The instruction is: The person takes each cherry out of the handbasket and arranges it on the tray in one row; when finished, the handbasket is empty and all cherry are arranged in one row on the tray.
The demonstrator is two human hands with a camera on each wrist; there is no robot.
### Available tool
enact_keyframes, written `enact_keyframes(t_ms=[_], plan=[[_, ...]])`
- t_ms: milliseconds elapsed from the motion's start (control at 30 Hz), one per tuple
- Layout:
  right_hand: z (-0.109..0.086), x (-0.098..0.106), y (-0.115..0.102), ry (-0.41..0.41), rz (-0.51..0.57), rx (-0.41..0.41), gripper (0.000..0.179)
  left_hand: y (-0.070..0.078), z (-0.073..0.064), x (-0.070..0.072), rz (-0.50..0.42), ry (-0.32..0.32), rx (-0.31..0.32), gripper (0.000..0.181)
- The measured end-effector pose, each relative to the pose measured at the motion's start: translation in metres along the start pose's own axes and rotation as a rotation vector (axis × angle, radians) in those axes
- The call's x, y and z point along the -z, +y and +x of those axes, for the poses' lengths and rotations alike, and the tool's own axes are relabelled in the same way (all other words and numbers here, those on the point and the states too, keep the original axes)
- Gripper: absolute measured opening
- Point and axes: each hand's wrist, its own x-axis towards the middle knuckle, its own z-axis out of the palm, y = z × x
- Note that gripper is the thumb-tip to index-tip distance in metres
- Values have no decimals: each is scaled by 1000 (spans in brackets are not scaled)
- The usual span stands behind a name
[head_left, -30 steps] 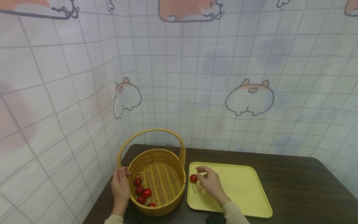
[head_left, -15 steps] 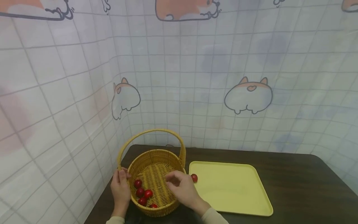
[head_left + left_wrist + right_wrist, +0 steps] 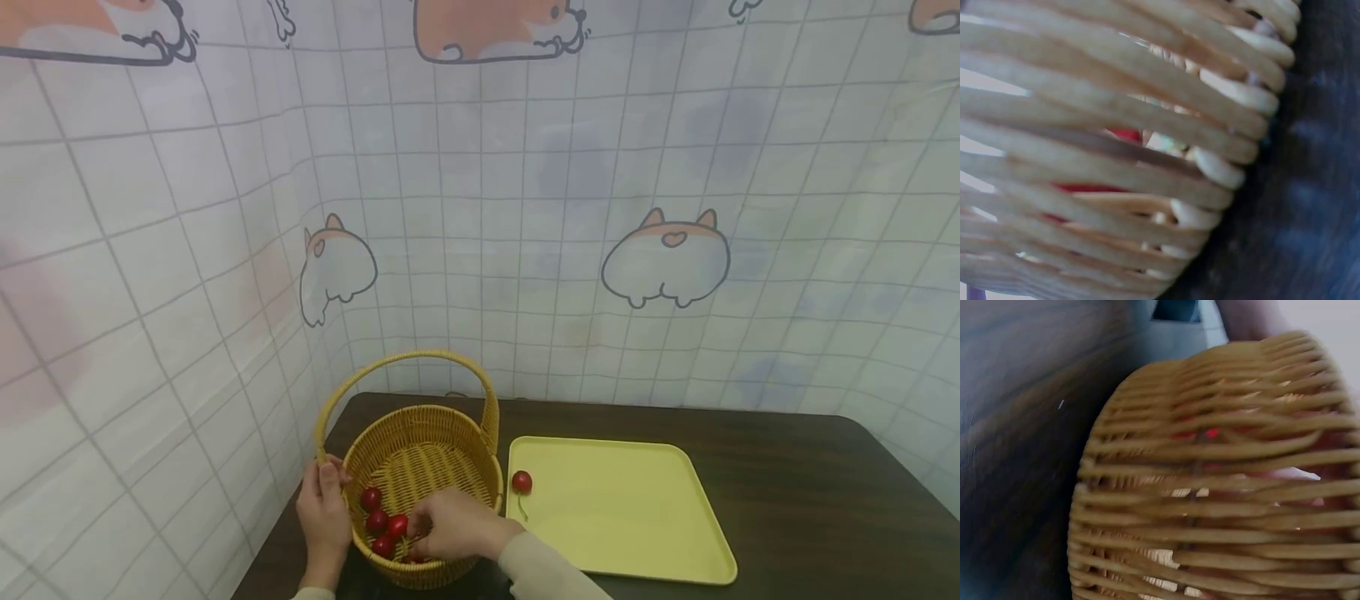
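Note:
The round wicker basket (image 3: 480,454) stands on the table, its arched handle upright. My left hand (image 3: 325,510) grips its left side, where the handle meets the rim. Inside, several red cherries (image 3: 377,522) lie together at the left and front. My right hand (image 3: 457,525) reaches down into the basket, its bent fingers beside the cherries; whether it pinches one is hidden. One cherry (image 3: 522,482) with a green stem lies on the left end of the yellow tray (image 3: 622,500). Both wrist views show mainly the basket's woven wall (image 3: 1116,125), with bits of red behind the gaps.
The tray stands close to the right of the basket on a dark wooden table (image 3: 795,492). A patterned curtain (image 3: 495,208) hangs behind the table and along its left.
My right hand has gone left from beside the cherry on the tray, over the basket's rim and down among the cherries. The tray's cherry stays put; my left hand keeps its grip.

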Motion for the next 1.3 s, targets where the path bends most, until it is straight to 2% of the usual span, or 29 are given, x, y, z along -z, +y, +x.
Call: enact_keyframes(t_ms=[67,133,267,300,367,667,900,1167,1300], plan=[[1,0,1,-16,3,0,13,6,-1,1,1,-5,-2,31],[3,0,2,-41,18,16,14,6,-2,1,3,-4,-14,31],[7,-2,6,-91,33,87,13,6,-1,0,8,8,-29,31],[8,-3,6,-103,25,110,12,1,-1,-1,21,13,-21,30],[10,-3,7,-121,11,139,10,2,-1,-1,25,18,-14,31],[8,-2,6,-207,86,121,9,-1,-4,0,93,25,-31,29],[10,0,7,-215,37,117,11,-2,-2,-2,81,43,-48,28],[7,1,10,-147,24,115,19,-1,-2,-2,90,44,-60,29],[7,0,11,-122,22,112,16,-2,-3,-1,86,40,-53,28]])
